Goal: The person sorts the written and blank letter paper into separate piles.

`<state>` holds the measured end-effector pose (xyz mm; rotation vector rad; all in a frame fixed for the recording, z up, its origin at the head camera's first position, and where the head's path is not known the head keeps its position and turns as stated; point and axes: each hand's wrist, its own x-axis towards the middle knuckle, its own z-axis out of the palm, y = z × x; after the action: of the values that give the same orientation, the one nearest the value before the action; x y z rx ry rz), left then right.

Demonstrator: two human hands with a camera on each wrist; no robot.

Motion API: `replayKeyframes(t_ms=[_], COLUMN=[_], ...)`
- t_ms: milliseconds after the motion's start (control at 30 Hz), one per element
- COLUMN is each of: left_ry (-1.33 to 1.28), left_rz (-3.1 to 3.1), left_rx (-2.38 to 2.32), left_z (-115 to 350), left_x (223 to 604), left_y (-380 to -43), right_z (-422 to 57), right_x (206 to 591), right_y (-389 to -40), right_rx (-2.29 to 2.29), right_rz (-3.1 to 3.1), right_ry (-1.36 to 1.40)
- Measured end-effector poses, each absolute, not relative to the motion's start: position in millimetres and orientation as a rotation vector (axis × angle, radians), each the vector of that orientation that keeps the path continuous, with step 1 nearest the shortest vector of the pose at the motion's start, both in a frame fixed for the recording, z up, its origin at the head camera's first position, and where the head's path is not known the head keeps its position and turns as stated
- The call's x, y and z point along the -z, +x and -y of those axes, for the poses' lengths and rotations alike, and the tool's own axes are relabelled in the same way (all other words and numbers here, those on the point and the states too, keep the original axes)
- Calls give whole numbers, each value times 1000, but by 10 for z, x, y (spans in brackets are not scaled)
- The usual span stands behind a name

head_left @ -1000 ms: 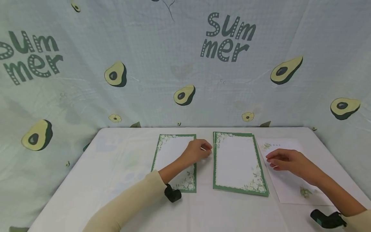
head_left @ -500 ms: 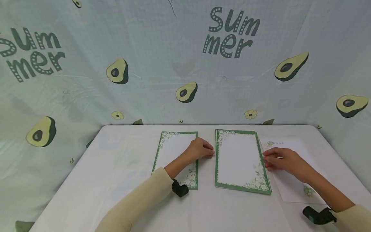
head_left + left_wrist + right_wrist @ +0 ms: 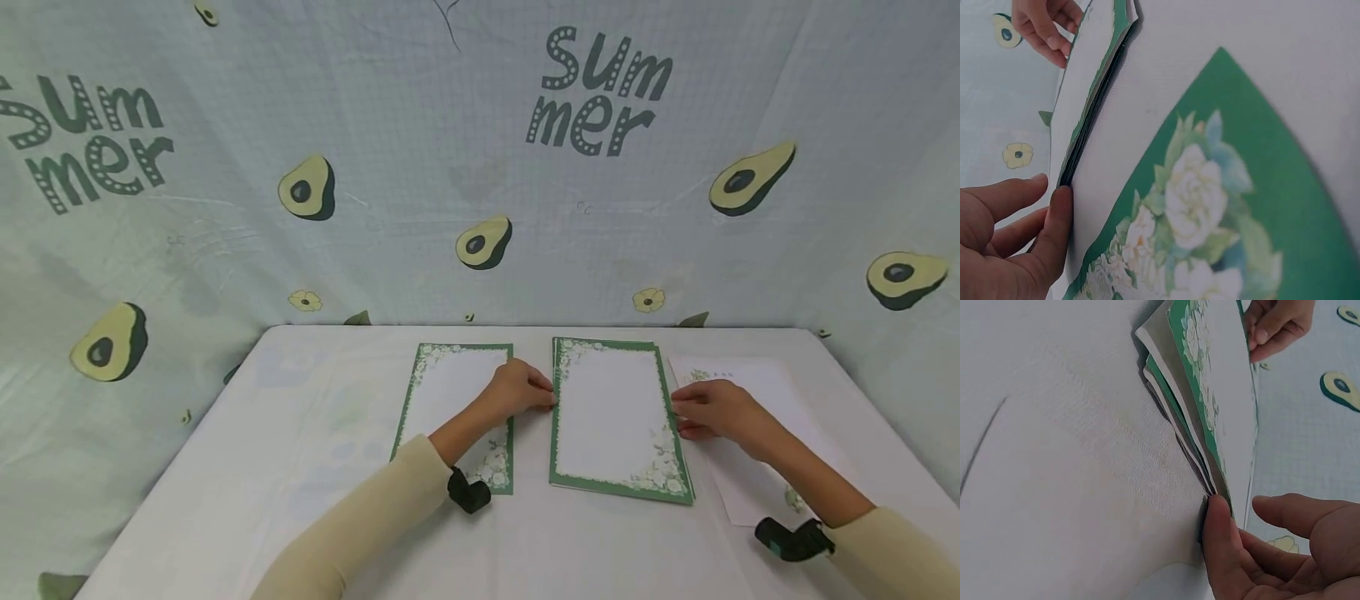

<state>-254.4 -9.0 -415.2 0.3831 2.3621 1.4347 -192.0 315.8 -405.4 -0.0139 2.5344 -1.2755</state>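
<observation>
A stack of green-bordered, flower-printed paper sheets [image 3: 615,417] lies on the white-covered table, with its layered edges slightly uneven in the right wrist view. My left hand [image 3: 521,387] touches the stack's left edge with its fingertips. On the opposite side, my right hand [image 3: 723,412] touches the right edge. In the right wrist view, a fingertip [image 3: 1217,509] presses against the layers while the thumb stays apart from them. The left wrist view likewise has a fingertip [image 3: 1062,197] against the stack's side. A single matching sheet [image 3: 457,375] lies partly hidden under my left forearm.
A pale sheet with small plant prints [image 3: 750,492] lies under the right forearm, right of the stack. The white table cover [image 3: 322,400] reaches a hanging avocado-print cloth [image 3: 405,167] behind. Black wrist cameras [image 3: 468,492] sit on both wrists.
My right hand has moved left from above the pale sheet to the stack's right edge. The left hand has come against the left edge. The stack has shifted slightly left.
</observation>
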Motion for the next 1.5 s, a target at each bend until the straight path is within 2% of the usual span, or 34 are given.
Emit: replayKeyframes(t_ms=[767, 1067, 1500], left_ry=[403, 268, 331], left_rz=[-2463, -2358, -2385], left_rx=[-1499, -1599, -1617], left_z=[40, -9, 7], left_x=[4121, 4173, 4260], left_y=[-2643, -2568, -2545], right_z=[-2974, -2953, -3003], right_x=[3976, 4024, 4039], right_y=[-2025, -1964, -1910], right_rx=[1204, 1160, 1153], right_rz=[-2740, -2813, -2856], right_ry=[51, 20, -8])
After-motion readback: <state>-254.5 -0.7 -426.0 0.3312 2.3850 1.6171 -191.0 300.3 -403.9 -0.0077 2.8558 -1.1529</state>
